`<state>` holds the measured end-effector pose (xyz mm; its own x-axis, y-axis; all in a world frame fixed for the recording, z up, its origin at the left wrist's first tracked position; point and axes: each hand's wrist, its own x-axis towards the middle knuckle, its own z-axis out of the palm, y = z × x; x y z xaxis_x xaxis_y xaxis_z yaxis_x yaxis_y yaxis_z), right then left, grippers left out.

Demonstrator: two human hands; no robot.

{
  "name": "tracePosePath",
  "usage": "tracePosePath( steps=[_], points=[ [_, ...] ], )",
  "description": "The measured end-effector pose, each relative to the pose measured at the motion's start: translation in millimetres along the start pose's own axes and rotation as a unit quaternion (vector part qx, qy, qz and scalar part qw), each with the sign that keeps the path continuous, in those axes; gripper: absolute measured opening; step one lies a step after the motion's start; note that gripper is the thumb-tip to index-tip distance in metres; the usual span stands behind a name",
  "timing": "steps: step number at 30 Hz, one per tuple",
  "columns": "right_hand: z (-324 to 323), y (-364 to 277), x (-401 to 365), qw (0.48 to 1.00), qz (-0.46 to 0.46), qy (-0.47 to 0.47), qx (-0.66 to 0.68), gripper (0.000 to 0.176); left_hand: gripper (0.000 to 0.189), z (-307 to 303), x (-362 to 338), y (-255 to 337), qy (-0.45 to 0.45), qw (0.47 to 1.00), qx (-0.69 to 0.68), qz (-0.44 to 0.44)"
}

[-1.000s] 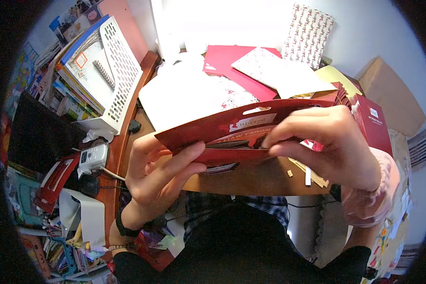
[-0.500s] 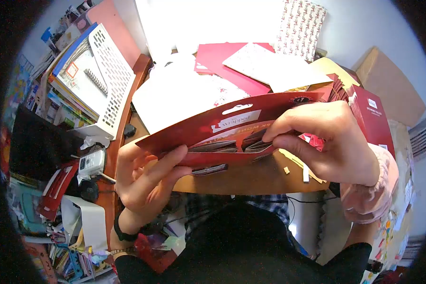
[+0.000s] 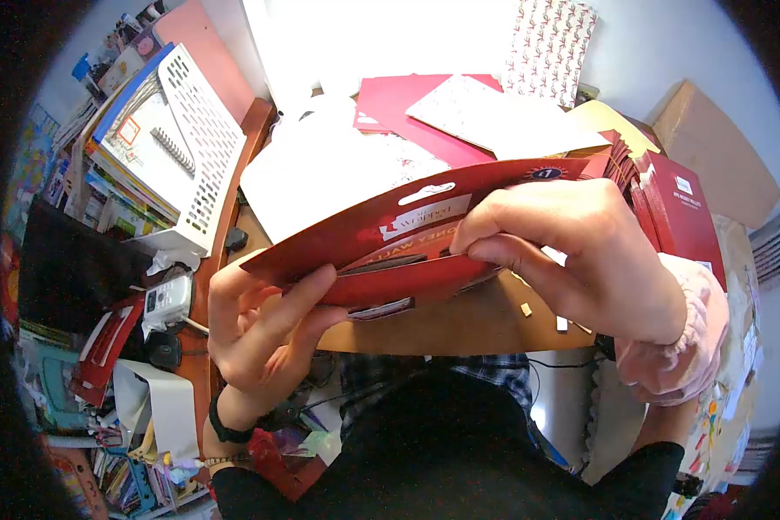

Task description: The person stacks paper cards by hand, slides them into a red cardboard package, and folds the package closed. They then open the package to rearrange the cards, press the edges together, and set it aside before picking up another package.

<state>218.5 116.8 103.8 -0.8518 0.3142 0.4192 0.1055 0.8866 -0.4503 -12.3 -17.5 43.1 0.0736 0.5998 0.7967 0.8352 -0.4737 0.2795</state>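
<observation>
A long red card sleeve (image 3: 390,284) with a hang hole and a white label is held up over the desk's front edge. It bulges apart along its upper side, and dark inserts (image 3: 386,263) show in the gap. My left hand (image 3: 269,325) grips its left end, fingers on the front and behind. Thumb and forefinger of my right hand (image 3: 563,251) pinch the front edge right of the label. Whatever lies between those fingertips besides the edge is hidden.
Red cards (image 3: 425,121) and white patterned sheets (image 3: 503,117) lie at the desk's back. Dark red packets (image 3: 680,204) stand at the right, by a cardboard piece (image 3: 719,152). A white file rack (image 3: 201,147) and a white remote (image 3: 166,301) are at the left.
My right hand has moved slightly left along the sleeve's edge. The sleeve has tilted, its label is more readable, and less of the inserts shows.
</observation>
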Motion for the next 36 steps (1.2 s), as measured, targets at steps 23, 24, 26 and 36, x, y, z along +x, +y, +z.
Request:
tracePosePath(
  steps=[23,24,26,36],
  points=[
    [-9.2,3.8,-10.2,0.998,-0.017,0.066,0.007,0.019,0.034,-1.7,0.0,4.7,-0.016,0.999,0.032,-0.005],
    [-15.1,7.7,-12.9,0.997,-0.047,0.054,-0.019,0.018,0.034,-2.1,0.0,5.0,-0.017,0.999,0.033,-0.005],
    [-22.5,13.9,-20.3,0.998,-0.042,0.046,-0.032,0.017,0.034,-2.4,1.3,6.0,-0.015,0.999,0.034,0.0],
    [-11.3,12.0,-21.3,0.988,-0.026,0.108,-0.11,0.02,0.032,0.1,4.5,7.4,-0.003,0.999,0.031,-0.018]
  ],
)
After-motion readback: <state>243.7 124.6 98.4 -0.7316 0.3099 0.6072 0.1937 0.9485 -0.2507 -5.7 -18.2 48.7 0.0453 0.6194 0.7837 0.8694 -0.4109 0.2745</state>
